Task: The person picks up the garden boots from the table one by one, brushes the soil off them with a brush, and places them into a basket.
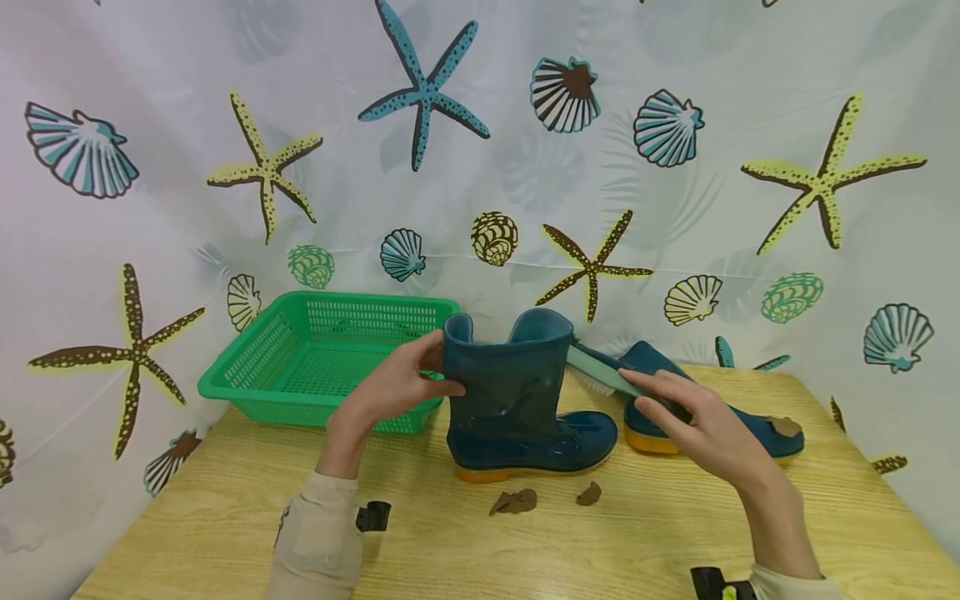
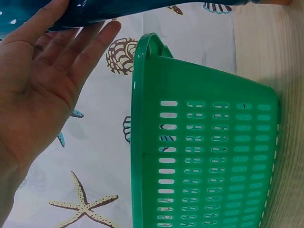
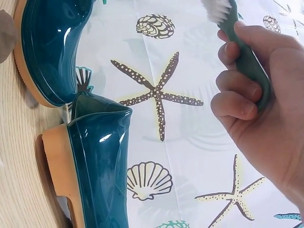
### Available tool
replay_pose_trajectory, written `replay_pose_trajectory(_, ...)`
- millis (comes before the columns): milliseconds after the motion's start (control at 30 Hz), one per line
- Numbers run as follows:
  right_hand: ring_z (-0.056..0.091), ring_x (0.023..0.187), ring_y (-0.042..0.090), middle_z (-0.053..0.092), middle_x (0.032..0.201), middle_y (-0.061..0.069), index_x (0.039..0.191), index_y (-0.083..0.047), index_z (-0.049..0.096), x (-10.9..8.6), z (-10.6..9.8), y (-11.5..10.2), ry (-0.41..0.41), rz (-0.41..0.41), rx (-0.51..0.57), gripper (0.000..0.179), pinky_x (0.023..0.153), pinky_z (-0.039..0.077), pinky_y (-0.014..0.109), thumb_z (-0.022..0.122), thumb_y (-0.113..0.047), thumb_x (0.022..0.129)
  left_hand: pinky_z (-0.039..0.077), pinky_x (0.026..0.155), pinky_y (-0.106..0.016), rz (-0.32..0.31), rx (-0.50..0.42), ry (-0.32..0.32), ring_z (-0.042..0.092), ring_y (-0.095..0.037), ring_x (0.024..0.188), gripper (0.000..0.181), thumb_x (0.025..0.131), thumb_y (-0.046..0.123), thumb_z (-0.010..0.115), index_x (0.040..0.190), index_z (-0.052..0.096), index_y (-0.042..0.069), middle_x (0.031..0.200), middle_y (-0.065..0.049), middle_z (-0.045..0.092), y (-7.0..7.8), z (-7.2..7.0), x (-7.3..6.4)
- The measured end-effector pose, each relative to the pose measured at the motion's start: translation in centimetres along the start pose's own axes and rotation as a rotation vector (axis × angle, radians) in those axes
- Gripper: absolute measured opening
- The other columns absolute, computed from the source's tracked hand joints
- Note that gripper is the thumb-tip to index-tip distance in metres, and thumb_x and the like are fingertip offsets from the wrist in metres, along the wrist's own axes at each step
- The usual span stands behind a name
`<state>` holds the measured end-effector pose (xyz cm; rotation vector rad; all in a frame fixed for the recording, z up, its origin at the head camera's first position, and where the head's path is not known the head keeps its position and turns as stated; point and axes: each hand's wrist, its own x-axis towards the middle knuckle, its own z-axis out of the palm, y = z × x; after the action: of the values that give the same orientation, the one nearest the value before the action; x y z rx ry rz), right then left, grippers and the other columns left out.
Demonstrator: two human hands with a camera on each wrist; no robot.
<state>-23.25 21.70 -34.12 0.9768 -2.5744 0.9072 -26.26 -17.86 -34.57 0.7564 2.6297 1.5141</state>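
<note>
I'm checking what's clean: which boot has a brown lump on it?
The boot farther right, partly behind the right hand: a brown lump rests on its toe. The upright boot held by the left hand shows none.

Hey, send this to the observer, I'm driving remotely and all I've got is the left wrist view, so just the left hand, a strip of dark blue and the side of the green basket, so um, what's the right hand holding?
Observer: The right hand grips a green brush by its handle.

Operator: Okay, nothing past the left hand shows on my feed. Is there another boot besides the one it holds?

Observer: Yes, a second blue boot is on the table, to the right of the upright boot that the left hand holds.
</note>
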Motion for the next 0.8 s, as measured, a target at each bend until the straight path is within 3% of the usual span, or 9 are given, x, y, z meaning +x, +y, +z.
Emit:
replay_pose_trajectory(100, 0.05, 0.079, 0.005, 0.061, 0.101, -0.007, 0.145, -0.021, 0.053, -0.12, -0.03, 0.16, -0.016, 0.022, 0.013, 0.043, 0.069, 0.04, 0.025, 0.055, -0.013, 0.103, 0.051, 0.099, -0.047, -0.006, 0.006, -0.004, 0.064, -0.022, 0.115, 0.047, 0.088, 0.021, 0.077, 0.129, 0.055, 0.019, 0.121, -0.003, 0.067, -0.06, 0.03, 0.04)
replay_pose_trajectory(233, 0.044, 0.062, 0.008, 0.05, 0.081, -0.006, 0.142, -0.022, 0.056, -0.24, -0.11, 0.34, -0.032, 0.042, 0.058, 0.04, 0.061, 0.04, 0.026, 0.055, -0.014, 0.103, 0.05, 0.101, -0.048, -0.023, 0.013, -0.003, 0.063, -0.024, 0.119, 0.045, 0.089, 0.022, 0.077, 0.127, 0.054, 0.018, 0.122, -0.003, 0.065, -0.06, 0.05, 0.08)
replay_pose_trajectory(367, 0.04, 0.057, 0.01, 0.045, 0.076, -0.006, 0.138, -0.022, 0.06, -0.34, -0.15, 0.39, -0.03, 0.045, 0.091, 0.037, 0.055, 0.04, 0.027, 0.056, -0.014, 0.102, 0.05, 0.102, -0.048, -0.043, 0.032, 0.005, 0.06, -0.025, 0.122, 0.052, 0.09, 0.024, 0.076, 0.134, 0.049, 0.019, 0.128, -0.004, 0.061, -0.03, 0.03, 0.11)
replay_pose_trajectory(667, 0.043, 0.068, 0.01, 0.052, 0.087, -0.006, 0.137, -0.023, 0.062, -0.47, -0.22, 0.22, -0.026, 0.062, 0.108, 0.037, 0.057, 0.038, 0.029, 0.058, -0.014, 0.101, 0.049, 0.101, -0.05, -0.047, -0.102, 0.081, 0.052, -0.03, 0.128, 0.082, 0.088, 0.03, 0.077, 0.153, 0.027, 0.027, 0.143, -0.007, 0.046, 0.13, -0.54, -0.03)
replay_pose_trajectory(800, 0.048, 0.079, 0.012, 0.059, 0.099, -0.002, 0.137, -0.024, 0.062, -0.39, -0.25, -0.01, -0.039, 0.082, 0.1, 0.037, 0.062, 0.039, 0.031, 0.058, -0.016, 0.101, 0.048, 0.104, -0.052, -0.006, -0.086, 0.145, 0.05, -0.031, 0.132, 0.087, 0.089, 0.031, 0.076, 0.156, 0.021, 0.032, 0.15, -0.007, 0.04, 0.42, -0.82, -0.29)
